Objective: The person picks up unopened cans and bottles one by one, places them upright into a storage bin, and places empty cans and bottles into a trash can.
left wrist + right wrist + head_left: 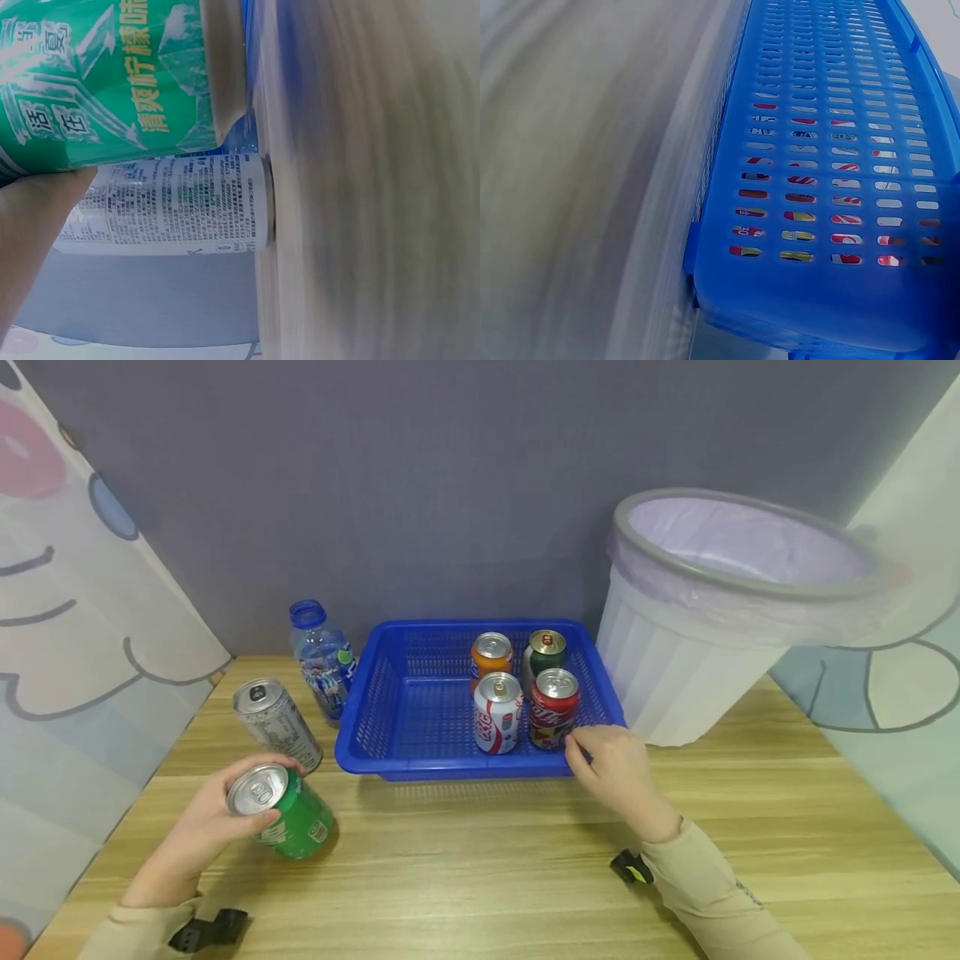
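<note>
My left hand (pixel 213 818) grips a green soda can (pixel 303 827) around its top, thumb on the near side. In the left wrist view the can's base appears slightly above the table. Just behind it a silver-grey can (pixel 281 722) stands on the table. My right hand (pixel 618 777) is at the front right corner of the blue plastic basket (pixel 420 766), curled fingers holding its rim. Inside the basket's right half stand a red can (pixel 553 710), a white-and-red can (pixel 497 718), an orange can (pixel 491 652) and a dark green can (pixel 546 652).
An uncapped clear plastic bottle (pixel 322 664) with a blue neck stands left of the basket. To the right is a white bin (pixel 667 660) with a purple liner. A grey partition (pixel 450 485) rises behind the wooden table (pixel 480 877).
</note>
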The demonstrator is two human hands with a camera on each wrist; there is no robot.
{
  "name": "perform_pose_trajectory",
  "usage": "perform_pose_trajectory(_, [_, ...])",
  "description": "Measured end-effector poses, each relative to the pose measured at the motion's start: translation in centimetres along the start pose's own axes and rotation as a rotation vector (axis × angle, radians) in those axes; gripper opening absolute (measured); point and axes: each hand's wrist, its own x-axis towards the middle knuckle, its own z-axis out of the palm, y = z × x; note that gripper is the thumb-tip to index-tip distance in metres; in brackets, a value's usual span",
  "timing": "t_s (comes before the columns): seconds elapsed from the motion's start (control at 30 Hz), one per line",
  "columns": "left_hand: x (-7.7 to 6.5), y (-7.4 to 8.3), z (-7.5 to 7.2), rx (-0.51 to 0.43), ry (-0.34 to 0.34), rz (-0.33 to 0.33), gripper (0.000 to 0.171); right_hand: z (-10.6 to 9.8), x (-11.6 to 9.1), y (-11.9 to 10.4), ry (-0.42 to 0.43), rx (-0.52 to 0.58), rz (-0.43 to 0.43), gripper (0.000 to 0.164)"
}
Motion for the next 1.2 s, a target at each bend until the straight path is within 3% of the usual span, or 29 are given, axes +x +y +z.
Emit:
perform_pose_trajectory(0.3, [0.3, 1.6, 0.9, 0.044, -0.013, 0.016, 0.055, 0.0, 0.2, -0.2, 0.012, 0.009, -0.018, 0.034])
perform_pose_trajectory(0.5, [0.8, 3.3, 2.4, 0.144, -0.044, 0.048, 0.053, -0.1, 0.2, -0.3, 0.017, 0.015, -0.019, 0.034])
perform_pose_trajectory(0.63, [1.1, 4.1, 3.4, 0.143, -0.043, 0.042, 0.052, 0.0, 0.2, -0.4, 0.019, 0.019, -0.018, 0.034])
perform_pose_trajectory(0.73, [1.5, 4.5, 4.0, 0.112, -0.028, 0.036, 0.052, 0.0, 0.2, -0.3, 0.020, 0.022, -0.018, 0.034])
perform_pose_trajectory(0.93, [3.0, 4.9, 5.2, -0.036, -0.022, 0.031, 0.051, 0.0, 0.1, -0.1, 0.021, 0.014, -0.009, 0.035])
perform_pose_trajectory(1.2, [5.3, 5.9, 6.8, -0.091, -0.001, 0.038, 0.046, -0.1, 0.0, 0.0, 0.020, 0.007, -0.007, 0.035])
